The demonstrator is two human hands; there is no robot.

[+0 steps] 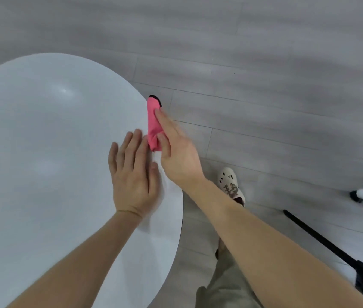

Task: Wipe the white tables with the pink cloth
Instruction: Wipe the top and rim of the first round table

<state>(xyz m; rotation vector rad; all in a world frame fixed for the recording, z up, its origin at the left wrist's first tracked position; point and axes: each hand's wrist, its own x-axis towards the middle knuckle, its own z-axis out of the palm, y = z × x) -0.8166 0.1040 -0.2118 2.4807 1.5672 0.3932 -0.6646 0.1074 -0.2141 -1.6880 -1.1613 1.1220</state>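
A grey plank floor (265, 63) fills the upper and right parts of the view. Over its left side stands a round white desk (43, 130), glossy, with soft light reflections and no marks or streaks that can be made out.

The person's left hand (131, 174) lies flat and open on the desk near its right edge, fingers straight and together, holding nothing. The right hand (176, 150) reaches over that same edge and grips the pink cloth (152, 121): the forefinger lies straight along it and the thumb presses into its lower fold, while the other fingers are hidden behind it. The cloth, folded narrow with a dark trim at its far tip, sits against the rim at the desk's right edge, just beside the left fingertips.

A pale shoe (230, 183) stands on the floor below the right forearm.

The work seems to be at the rim stage of this desk. How much of the top is already wiped cannot be told, and no other desk is in view, so any others probably remain.
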